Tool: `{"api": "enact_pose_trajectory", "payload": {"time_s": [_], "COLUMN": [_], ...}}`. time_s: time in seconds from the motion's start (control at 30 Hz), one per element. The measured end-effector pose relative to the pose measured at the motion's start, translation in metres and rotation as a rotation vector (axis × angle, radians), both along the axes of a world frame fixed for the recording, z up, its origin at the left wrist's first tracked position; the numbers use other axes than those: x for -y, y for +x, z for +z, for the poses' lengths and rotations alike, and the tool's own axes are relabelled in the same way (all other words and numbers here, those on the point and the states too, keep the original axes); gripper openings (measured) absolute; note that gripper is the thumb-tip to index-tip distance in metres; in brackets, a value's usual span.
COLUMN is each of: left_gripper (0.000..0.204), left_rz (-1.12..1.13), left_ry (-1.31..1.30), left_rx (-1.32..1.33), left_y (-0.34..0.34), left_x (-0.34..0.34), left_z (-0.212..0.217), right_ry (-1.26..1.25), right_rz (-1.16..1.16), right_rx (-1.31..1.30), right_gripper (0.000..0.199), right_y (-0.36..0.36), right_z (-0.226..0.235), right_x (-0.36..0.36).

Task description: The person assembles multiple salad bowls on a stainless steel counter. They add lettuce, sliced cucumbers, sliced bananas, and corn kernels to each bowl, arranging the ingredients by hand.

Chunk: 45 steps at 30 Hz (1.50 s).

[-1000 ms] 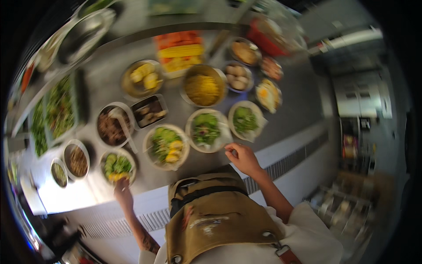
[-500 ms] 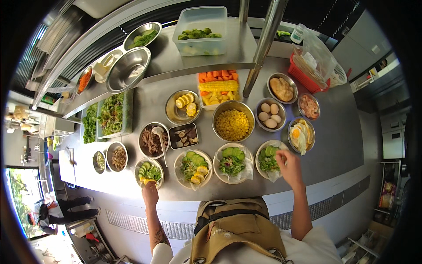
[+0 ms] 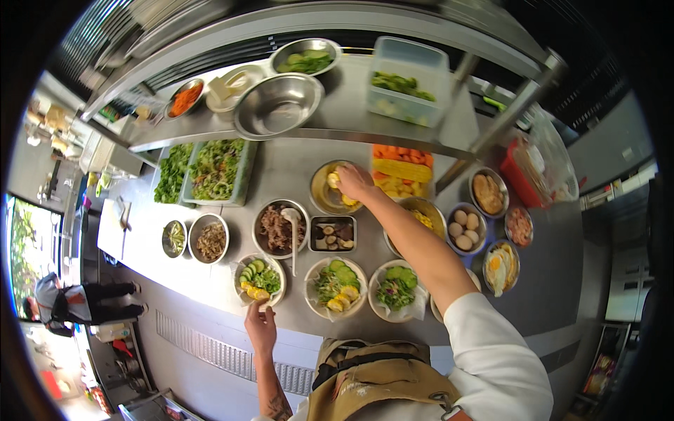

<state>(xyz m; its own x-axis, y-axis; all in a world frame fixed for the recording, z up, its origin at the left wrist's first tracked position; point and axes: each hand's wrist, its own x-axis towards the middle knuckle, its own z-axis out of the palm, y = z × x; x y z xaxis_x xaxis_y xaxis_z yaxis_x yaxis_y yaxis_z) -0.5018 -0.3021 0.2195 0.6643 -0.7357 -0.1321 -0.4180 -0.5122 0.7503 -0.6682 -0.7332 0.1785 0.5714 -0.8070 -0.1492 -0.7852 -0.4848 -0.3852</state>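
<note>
Head camera, looking down on a steel prep counter (image 3: 288, 161): the person's right hand (image 3: 353, 181), just above the middle of the frame, reaches into a metal bowl of yellow slices (image 3: 338, 188), its fingers curled down among the pieces. Whether they have closed on a slice cannot be told from here. The left hand (image 3: 260, 324), low and left of centre, pinches the near rim of a paper-lined salad bowl (image 3: 260, 279) that already holds cucumber rounds, greens and a few yellow pieces; the grip looks narrow, thumb and fingers on the edge.

To the right of that bowl along the lower middle sit two more lined salad bowls (image 3: 336, 286), dressed alike. Behind them stand a bowl of shredded meat with a white spoon (image 3: 280, 227) and a small square tin of dark pieces (image 3: 333, 234). A tray of leafy greens (image 3: 215, 170) fills the left, a bowl of eggs (image 3: 464, 229) the right, and a large empty steel bowl (image 3: 278, 106) sits on the upper shelf.

By their look, the yellow slices are soft, moist and likely slippery, best lifted lightly between fingertips rather than squeezed. The salad bowl appears light and its paper liner flimsy, so a steadying hold on the firm rim seems the sound place to take it.
</note>
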Motion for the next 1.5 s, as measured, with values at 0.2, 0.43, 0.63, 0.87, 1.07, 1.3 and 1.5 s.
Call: {"api": "enact_pose_trajectory", "payload": {"time_s": [0.2,0.43,0.63,0.87,1.07,1.3,1.5], "left_gripper": [0.02,0.019,0.023,0.062,0.04,0.041,0.057], "left_rz": [0.124,0.154,0.037,-0.264,-0.436,-0.466,-0.313], "left_ry": [0.033,0.023,-0.259,-0.046,0.298,0.296,0.112], "left_rx": [-0.005,-0.102,-0.568,-1.704,-1.677,-1.505,-1.56], "left_y": [0.022,0.081,0.07,-0.083,-0.166,-0.241,-0.25], "left_x": [-0.06,-0.05,0.012,0.077,0.053,0.054,0.035], "left_z": [0.002,0.003,0.018,0.003,-0.03,-0.032,-0.019], "right_ry": [-0.29,-0.542,0.134,0.311,0.318,0.57,0.301], "right_rz": [0.075,0.189,-0.126,-0.213,-0.583,-0.754,-0.562], "right_rx": [-0.526,-0.4,0.308,0.542,0.58,0.952,0.706], "right_gripper": [0.053,0.039,0.053,0.052,0.044,0.035,0.03], "right_y": [0.051,0.039,0.021,-0.084,-0.193,-0.322,-0.345], "right_z": [-0.066,-0.06,0.053,0.082,0.063,0.027,0.0], "right_x": [0.006,0.0,-0.074,-0.303,-0.37,-0.381,-0.295]}}
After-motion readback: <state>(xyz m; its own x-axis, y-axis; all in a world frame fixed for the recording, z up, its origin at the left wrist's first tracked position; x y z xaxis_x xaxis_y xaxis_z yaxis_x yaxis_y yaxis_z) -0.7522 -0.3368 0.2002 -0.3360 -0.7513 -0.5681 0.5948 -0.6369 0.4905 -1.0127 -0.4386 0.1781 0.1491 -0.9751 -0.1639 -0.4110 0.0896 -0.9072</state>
